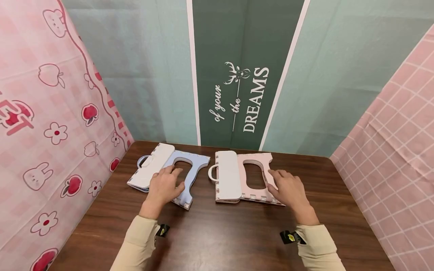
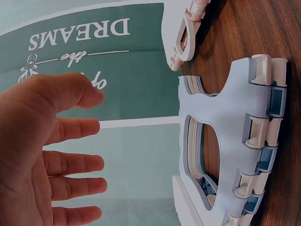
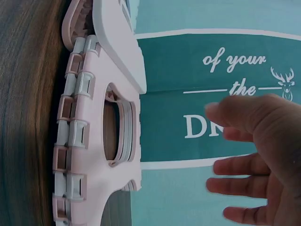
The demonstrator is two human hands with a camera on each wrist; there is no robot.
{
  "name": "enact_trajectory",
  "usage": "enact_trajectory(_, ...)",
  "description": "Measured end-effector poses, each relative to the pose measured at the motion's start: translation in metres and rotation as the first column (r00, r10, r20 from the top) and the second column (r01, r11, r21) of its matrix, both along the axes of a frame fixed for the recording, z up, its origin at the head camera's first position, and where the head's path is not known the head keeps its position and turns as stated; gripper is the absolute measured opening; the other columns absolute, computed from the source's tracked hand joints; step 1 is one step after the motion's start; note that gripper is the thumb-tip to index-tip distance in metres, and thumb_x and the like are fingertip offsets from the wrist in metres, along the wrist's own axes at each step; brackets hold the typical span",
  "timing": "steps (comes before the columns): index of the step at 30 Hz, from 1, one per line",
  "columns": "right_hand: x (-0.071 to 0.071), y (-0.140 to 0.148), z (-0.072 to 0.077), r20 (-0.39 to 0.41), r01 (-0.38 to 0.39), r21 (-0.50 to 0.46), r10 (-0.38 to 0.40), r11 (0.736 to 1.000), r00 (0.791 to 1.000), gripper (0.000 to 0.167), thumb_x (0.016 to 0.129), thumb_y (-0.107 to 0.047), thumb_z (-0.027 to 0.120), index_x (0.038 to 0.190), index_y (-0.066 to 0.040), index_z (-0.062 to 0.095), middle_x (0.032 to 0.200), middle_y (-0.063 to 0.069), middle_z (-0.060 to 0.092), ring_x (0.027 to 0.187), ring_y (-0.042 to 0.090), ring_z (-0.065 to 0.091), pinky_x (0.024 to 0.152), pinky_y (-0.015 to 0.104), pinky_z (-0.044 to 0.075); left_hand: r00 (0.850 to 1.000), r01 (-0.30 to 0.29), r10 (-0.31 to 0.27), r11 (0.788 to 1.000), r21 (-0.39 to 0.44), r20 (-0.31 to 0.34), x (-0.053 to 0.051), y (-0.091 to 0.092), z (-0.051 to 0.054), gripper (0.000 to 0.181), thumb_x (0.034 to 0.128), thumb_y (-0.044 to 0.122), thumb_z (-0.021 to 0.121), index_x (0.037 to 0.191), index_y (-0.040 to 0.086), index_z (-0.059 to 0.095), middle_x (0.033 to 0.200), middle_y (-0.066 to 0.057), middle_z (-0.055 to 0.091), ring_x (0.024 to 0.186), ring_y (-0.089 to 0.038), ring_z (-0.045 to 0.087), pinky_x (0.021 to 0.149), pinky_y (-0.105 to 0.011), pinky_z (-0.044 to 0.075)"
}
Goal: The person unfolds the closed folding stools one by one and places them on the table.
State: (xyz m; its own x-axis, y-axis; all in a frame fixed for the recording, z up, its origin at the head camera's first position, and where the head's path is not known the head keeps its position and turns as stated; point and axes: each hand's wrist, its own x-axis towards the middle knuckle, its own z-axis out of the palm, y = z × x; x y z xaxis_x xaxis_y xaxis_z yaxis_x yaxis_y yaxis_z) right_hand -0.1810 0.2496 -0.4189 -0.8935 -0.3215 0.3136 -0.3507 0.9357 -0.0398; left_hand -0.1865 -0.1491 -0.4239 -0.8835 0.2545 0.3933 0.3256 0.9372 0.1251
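Head view: light-blue-and-white folded plastic stool (image 1: 170, 160) lies lower left of centre; pink-and-white folded plastic stool (image 1: 237, 177), lower centre. Left hand (image 1: 164, 185) over the former, right hand (image 1: 289, 188) near the latter; fingers spread, pinching nothing. Judgement: grip clear of hinges (image 3: 77, 134).

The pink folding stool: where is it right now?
In the head view, the pink folding stool lies on the brown table, just right of the blue stool, near the dark green cloth lettered DREAMS.
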Motion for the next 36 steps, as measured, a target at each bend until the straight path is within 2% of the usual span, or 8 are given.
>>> enact_trajectory(2, 0.001, -0.001, 0.001, -0.005, -0.009, -0.008, 0.009, 1.0, 1.0, 0.052, 0.079, -0.028, 0.069, 0.123, -0.002, 0.057, 0.111, 0.023, 0.058, 0.097, 0.041, 0.056, 0.074, 0.057, 0.043, 1.0, 0.002, -0.002, 1.0, -0.002, -0.008, 0.002, 0.001, 0.002, 0.046, 0.0743, 0.031, 0.067, 0.115, 0.009, 0.064, 0.113, -0.017, 0.058, 0.101, -0.034, 0.056, 0.069, -0.05, 0.045)
enact_trajectory(6, 0.007, -0.003, -0.001, -0.007, -0.017, -0.036, 0.016, 0.999, 1.0, 0.059, 0.076, -0.033, 0.072, 0.124, -0.003, 0.057, 0.113, 0.024, 0.057, 0.097, 0.042, 0.055, 0.072, 0.059, 0.043, 0.999, 0.023, -0.022, 0.998, 0.055, -0.023, 0.013, 0.005, 0.006, 0.052, 0.0728, 0.035, 0.07, 0.118, 0.01, 0.063, 0.117, -0.021, 0.057, 0.103, -0.036, 0.056, 0.071, -0.053, 0.045)
enact_trajectory(8, 0.01, -0.002, -0.005, -0.005, -0.012, -0.049, 0.011, 0.999, 1.0, 0.061, 0.074, -0.034, 0.073, 0.125, -0.003, 0.056, 0.114, 0.025, 0.056, 0.098, 0.043, 0.055, 0.071, 0.059, 0.043, 0.999, 0.039, -0.037, 0.995, 0.095, -0.021, 0.019, 0.009, 0.006, 0.055, 0.0726, 0.036, 0.071, 0.12, 0.01, 0.062, 0.119, -0.023, 0.056, 0.103, -0.038, 0.056, 0.072, -0.054, 0.045)
enact_trajectory(11, 0.011, -0.003, -0.009, 0.001, -0.003, -0.066, 0.004, 0.998, 1.0, 0.064, 0.074, -0.035, 0.073, 0.126, -0.003, 0.055, 0.116, 0.025, 0.055, 0.098, 0.044, 0.055, 0.071, 0.06, 0.043, 0.999, 0.041, -0.041, 0.992, 0.12, -0.01, 0.022, 0.014, 0.002, 0.058, 0.0733, 0.039, 0.071, 0.122, 0.01, 0.06, 0.122, -0.023, 0.054, 0.103, -0.04, 0.055, 0.073, -0.054, 0.044)
enact_trajectory(17, 0.01, -0.004, -0.013, 0.017, 0.012, -0.09, -0.011, 0.996, 1.0, 0.068, 0.073, -0.037, 0.074, 0.128, -0.003, 0.053, 0.118, 0.025, 0.054, 0.099, 0.045, 0.054, 0.073, 0.061, 0.042, 0.999, 0.051, -0.053, 0.988, 0.144, 0.011, 0.021, 0.021, -0.008, 0.059, 0.0726, 0.039, 0.072, 0.122, 0.009, 0.06, 0.122, -0.023, 0.054, 0.103, -0.04, 0.055, 0.076, -0.055, 0.044)
enact_trajectory(25, 0.012, 0.0, -0.018, 0.069, 0.052, -0.094, -0.046, 0.994, 0.997, 0.073, 0.07, -0.039, 0.076, 0.127, -0.001, 0.052, 0.122, 0.03, 0.049, 0.101, 0.049, 0.051, 0.074, 0.063, 0.041, 0.991, 0.133, -0.123, 0.964, 0.228, -0.061, 0.018, 0.026, -0.027, 0.06, 0.0706, 0.036, 0.074, 0.12, 0.006, 0.06, 0.116, -0.023, 0.057, 0.091, -0.039, 0.06, 0.066, -0.051, 0.048)
enact_trajectory(29, 0.01, 0.001, -0.022, 0.092, 0.057, -0.111, -0.047, 0.992, 0.995, 0.073, 0.07, -0.037, 0.076, 0.128, -0.001, 0.051, 0.124, 0.031, 0.047, 0.103, 0.05, 0.049, 0.075, 0.064, 0.039, 0.991, 0.132, -0.13, 0.948, 0.289, -0.027, 0.017, 0.028, -0.035, 0.062, 0.0706, 0.036, 0.075, 0.122, 0.006, 0.059, 0.117, -0.021, 0.057, 0.096, -0.037, 0.059, 0.069, -0.05, 0.049)
enact_trajectory(36, 0.008, 0.004, -0.028, 0.124, 0.069, -0.125, -0.053, 0.99, 0.991, 0.073, 0.07, -0.035, 0.076, 0.128, 0.0, 0.05, 0.125, 0.032, 0.045, 0.104, 0.051, 0.047, 0.075, 0.065, 0.038, 0.988, 0.148, -0.157, 0.931, 0.333, 0.001, 0.015, 0.035, -0.049, 0.063, 0.0718, 0.037, 0.075, 0.124, 0.007, 0.058, 0.119, -0.018, 0.056, 0.099, -0.034, 0.058, 0.072, -0.049, 0.049)
